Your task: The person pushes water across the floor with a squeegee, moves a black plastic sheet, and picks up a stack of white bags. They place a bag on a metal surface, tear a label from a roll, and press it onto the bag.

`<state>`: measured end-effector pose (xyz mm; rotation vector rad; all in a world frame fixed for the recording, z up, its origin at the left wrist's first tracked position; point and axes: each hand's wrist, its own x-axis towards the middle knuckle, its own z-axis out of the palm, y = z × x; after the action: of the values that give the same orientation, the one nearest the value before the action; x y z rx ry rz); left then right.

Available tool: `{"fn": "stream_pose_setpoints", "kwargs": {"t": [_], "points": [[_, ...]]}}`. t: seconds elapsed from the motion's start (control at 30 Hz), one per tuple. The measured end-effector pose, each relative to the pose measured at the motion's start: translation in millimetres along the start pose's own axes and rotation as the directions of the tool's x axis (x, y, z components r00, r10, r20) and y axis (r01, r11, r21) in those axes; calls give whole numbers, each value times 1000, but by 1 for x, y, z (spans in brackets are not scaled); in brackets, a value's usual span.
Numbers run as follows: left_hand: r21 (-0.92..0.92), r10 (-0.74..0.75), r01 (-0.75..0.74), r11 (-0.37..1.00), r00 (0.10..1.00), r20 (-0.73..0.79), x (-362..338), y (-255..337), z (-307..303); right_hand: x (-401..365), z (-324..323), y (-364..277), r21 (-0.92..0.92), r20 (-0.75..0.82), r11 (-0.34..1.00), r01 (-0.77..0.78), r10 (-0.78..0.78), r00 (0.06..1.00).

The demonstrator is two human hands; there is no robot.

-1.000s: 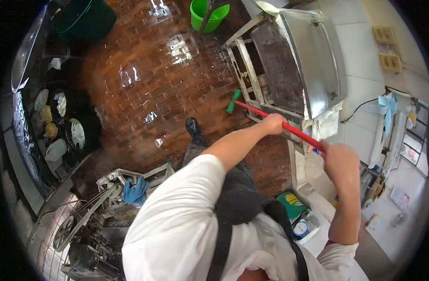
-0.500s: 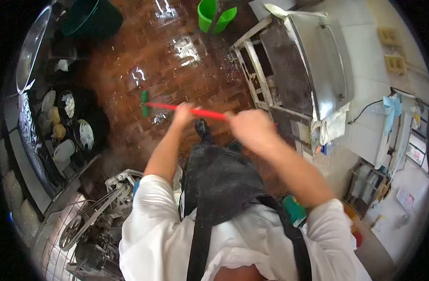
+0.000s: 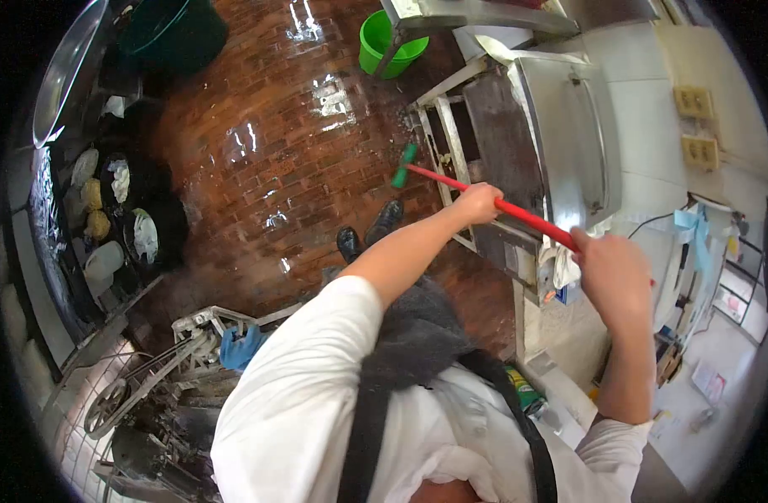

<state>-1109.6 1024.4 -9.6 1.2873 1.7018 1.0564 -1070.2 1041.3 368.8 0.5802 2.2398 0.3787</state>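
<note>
A long red pole (image 3: 532,220) slants across the view, with a narrow green head (image 3: 404,165) at its far end, like a broom or squeegee; bristles or a blade cannot be made out. That head is low by the wet brick floor (image 3: 317,168), beside the foot of a pale metal frame. My left hand (image 3: 479,204) is closed around the pole partway along. Nearer its upper end, my right hand (image 3: 614,272) grips it too. My two dark boots (image 3: 369,233) stand on the floor below my dark apron (image 3: 417,339).
A steel-topped unit on a pale frame (image 3: 455,138) stands to the right, near a bright green bucket (image 3: 392,44). Top left is a dark green bin (image 3: 173,38). Pans and cloths fill the left side (image 3: 120,180). Belt-driven machinery (image 3: 149,394) sits lower left.
The pole's green head has swept right across the floor, from the left-middle to beside the metal frame. Both hands moved right with it, still gripping. The view has shifted slightly.
</note>
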Motion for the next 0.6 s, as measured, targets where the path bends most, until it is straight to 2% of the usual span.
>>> {"fn": "stream_pose_setpoints", "kwargs": {"t": [0.03, 0.1, 0.17, 0.2, 0.27, 0.3, 0.33, 0.37, 0.4, 0.43, 0.47, 0.53, 0.6], "points": [[-60, -53, 57, 997, 997, 59, 15, -9, -3, 23, 15, 2, -76, -78, 995, 68, -74, 994], [-168, -151, 183, 969, 970, 188, 44, -27, -12, 62, 12, 4, -156, -112, 980, 122, -140, 984], [-171, -181, 208, 963, 971, 157, 59, -44, -27, 88, -6, 8, -222, -151, 959, 176, -212, 966], [-168, -191, 216, 962, 970, 152, 59, -50, -33, 92, -8, 7, -184, -175, 959, 213, -246, 953], [192, -110, 112, 975, 994, -25, 36, -85, -51, 105, -18, 17, -135, -240, 946, 293, -318, 917], [185, -168, 177, 967, 984, -60, 13, -87, -73, 115, -5, 15, -92, -325, 933, 349, -359, 875], [252, -231, 238, 938, 971, -57, -15, -100, -89, 125, 1, 4, -13, -241, 911, 412, -403, 883], [294, -259, 286, 912, 957, -127, -44, -133, -94, 144, 17, -17, 78, -179, 897, 435, -417, 891], [321, -335, 371, 872, 928, -163, -76, -152, -108, 163, 41, -44, 154, -218, 850, 503, -467, 857], [358, -482, 527, 771, 850, -213, -106, -196, -111, 181, 59, -77, 240, -167, 820, 520, -492, 854], [345, -621, 639, 688, 764, -176, -140, -239, -118, 205, 104, -117, 271, -264, 754, 598, -540, 799], [553, -625, 580, 598, 770, -132, -194, -279, -137, 205, 126, -166, 327, -178, 740, 588, -563, 807], [502, -568, 585, 638, 797, -207, -164, -238, -148, 210, 107, -128, 381, -135, 751, 539, -532, 836]]}}
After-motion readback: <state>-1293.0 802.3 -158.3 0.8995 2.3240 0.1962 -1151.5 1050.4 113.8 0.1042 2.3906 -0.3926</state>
